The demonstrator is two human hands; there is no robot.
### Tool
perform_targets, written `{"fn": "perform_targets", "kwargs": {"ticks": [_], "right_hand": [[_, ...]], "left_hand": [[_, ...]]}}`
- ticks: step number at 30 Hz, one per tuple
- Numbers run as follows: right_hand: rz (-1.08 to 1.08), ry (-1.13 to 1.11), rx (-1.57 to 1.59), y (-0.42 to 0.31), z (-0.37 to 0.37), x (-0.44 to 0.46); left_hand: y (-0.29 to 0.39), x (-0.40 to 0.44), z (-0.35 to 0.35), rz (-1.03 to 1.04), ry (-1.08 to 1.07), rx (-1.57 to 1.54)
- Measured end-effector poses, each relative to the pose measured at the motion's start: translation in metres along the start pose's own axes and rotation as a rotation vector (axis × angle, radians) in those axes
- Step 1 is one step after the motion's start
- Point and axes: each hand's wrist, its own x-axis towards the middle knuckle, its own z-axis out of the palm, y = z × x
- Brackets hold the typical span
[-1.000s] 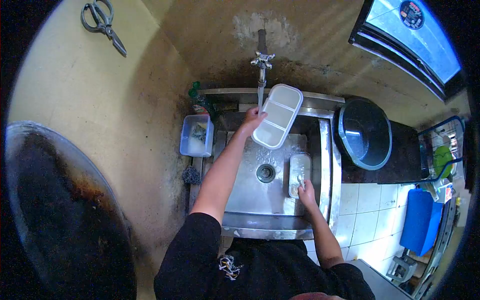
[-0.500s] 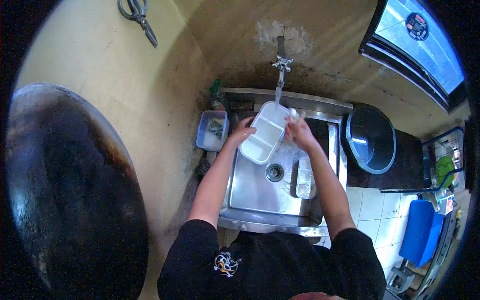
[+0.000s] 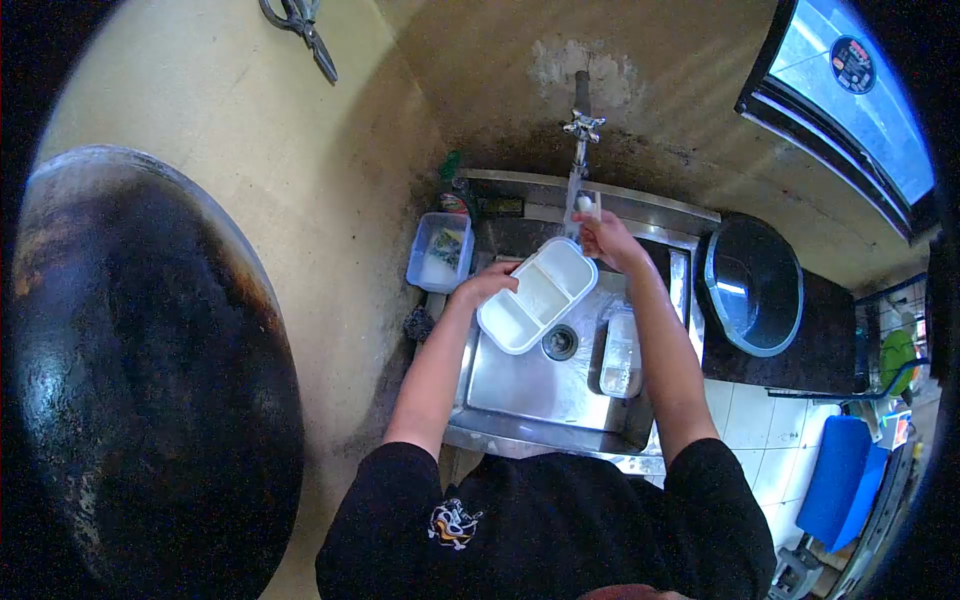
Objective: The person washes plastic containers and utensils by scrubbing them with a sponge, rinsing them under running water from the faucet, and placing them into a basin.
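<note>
I see left hand (image 3: 488, 283) gripping divided tray (image 3: 543, 297) | right hand (image 3: 610, 240) pinching cutlery (image 3: 586, 203) | from drain (image 3: 560, 342): tap (image 3: 583, 128) 12 o'clock, tub (image 3: 432, 282) 10, basin (image 3: 760, 300) 2

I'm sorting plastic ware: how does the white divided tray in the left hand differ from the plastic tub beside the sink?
The white divided tray has three compartments; the plastic tub shows no dividers. The tray is held over the sink by the left hand, while the tub stands beside the sink. The tray shows no contents; the tub holds what looks like a green scouring pad. Both are open-topped with rounded corners.
</note>
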Motion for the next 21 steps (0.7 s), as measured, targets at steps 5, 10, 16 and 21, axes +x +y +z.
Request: {"fn": "perform_targets", "kwargs": {"ticks": [5,10,16,21], "right_hand": [[-0.097,0.129,0.002,-0.021,-0.036,-0.042],[-0.136,0.138,0.201,-0.028,-0.048,-0.075],[-0.183,0.07,0.21,-0.012,-0.072,-0.108],[-0.179,0.175,0.184,-0.005,-0.069,-0.158]], "left_hand": [[0.012,0.01,-0.015,-0.02,-0.081,0.082],[0.003,0.046,-0.04,0.044,-0.068,0.035],[0.043,0.07,-0.013,0.041,-0.006,-0.065],[0.058,0.109,0.013,0.092,-0.103,-0.126]]}}
